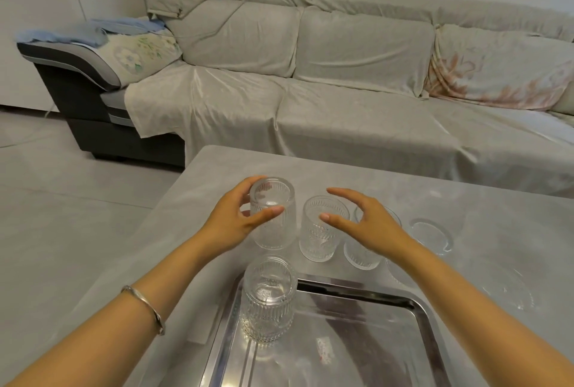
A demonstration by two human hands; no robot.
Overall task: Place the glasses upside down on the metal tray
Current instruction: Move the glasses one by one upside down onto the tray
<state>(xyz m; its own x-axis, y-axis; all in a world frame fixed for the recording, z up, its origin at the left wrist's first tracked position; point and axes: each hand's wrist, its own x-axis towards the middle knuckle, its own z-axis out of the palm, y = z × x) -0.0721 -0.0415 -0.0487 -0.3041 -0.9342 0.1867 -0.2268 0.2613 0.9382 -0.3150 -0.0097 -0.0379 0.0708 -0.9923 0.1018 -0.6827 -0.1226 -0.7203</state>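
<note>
A metal tray [366, 352] lies at the table's near edge. One ribbed clear glass [267, 299] stands upside down in the tray's far left corner. Behind the tray, a row of ribbed glasses stands on the table. My left hand [239, 219] grips the leftmost glass [273, 216], thumb and fingers around its top. My right hand [363, 225] hovers open with spread fingers above the second glass [321, 231], not touching it. A third glass [362, 254] is partly hidden under my right hand.
The grey table [481, 200] also holds clear glass saucers [431, 236] to the right, another [509, 293] nearer. A cloth-covered sofa [341, 101] runs behind the table. Tiled floor [62, 200] lies to the left.
</note>
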